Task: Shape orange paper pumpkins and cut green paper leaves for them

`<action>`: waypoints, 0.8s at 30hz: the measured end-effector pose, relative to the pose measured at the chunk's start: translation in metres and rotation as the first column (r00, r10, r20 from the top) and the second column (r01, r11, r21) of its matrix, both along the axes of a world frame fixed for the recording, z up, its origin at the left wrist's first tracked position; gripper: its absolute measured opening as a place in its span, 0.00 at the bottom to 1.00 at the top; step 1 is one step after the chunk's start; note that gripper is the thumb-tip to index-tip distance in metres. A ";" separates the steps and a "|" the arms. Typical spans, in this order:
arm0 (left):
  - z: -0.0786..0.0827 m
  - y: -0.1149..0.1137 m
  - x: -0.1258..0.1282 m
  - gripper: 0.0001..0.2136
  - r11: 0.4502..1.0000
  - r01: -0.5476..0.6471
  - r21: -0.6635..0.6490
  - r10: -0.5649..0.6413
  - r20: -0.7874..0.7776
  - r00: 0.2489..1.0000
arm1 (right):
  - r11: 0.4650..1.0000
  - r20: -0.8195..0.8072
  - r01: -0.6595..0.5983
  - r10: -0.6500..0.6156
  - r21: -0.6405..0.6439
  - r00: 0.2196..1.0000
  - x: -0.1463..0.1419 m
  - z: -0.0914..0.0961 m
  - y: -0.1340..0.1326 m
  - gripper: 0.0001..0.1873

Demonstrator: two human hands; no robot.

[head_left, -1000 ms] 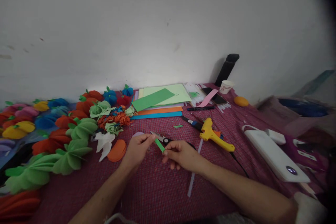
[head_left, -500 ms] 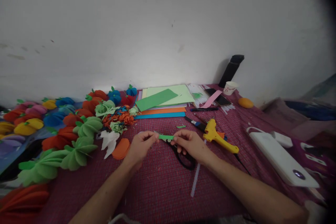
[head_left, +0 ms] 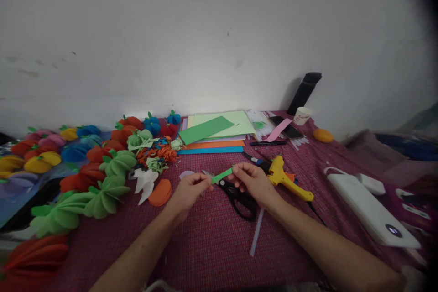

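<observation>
Far left of my left grip sit lots of puffy paper pumpkins; many have little green tops, so those look done to me. Nearer, just left of that grip, are paper scraps and flat orange paper circles, which look not made up yet. My left grip pinches one end of a green paper strip, and my right grip pinches the other. The strip slants up between my two grips, stuck to nothing, so I think this bit is only partly done. Under it, black scissors lie on the desk. Just right of my right grip lies the yellow glue gun, not held. Well off to the right is a white power bank.
</observation>
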State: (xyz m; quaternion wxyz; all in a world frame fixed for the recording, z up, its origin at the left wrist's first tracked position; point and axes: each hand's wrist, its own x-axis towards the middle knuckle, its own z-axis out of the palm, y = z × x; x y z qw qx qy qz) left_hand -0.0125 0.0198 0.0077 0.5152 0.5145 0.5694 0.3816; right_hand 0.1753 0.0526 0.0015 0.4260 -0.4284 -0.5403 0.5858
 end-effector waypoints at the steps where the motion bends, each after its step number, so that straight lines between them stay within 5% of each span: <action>1: 0.000 0.000 0.000 0.11 1.000 0.006 -0.006 -0.006 0.008 1.000 | 1.000 0.002 0.000 0.000 0.001 1.000 0.000 0.000 0.000 0.14; 8: 0.001 0.000 0.001 0.11 0.997 0.033 -0.069 -0.030 0.051 0.998 | 1.000 0.035 -0.002 0.002 -0.005 0.999 0.001 -0.001 0.002 0.16; 15: 0.003 -0.001 0.003 0.15 0.998 -0.065 0.026 0.065 0.015 0.998 | 0.994 0.172 -0.073 0.059 0.080 0.983 0.001 0.003 -0.003 0.15; 19: 0.002 -0.002 0.007 0.15 0.989 0.042 0.141 -0.043 0.006 0.999 | 0.970 0.294 -0.166 0.108 0.180 0.950 0.000 0.000 -0.009 0.14; 24: -0.005 -0.004 0.012 0.12 0.976 0.197 0.089 -0.201 0.047 0.978 | 0.925 0.417 -0.206 0.058 0.320 0.907 -0.001 -0.004 -0.014 0.11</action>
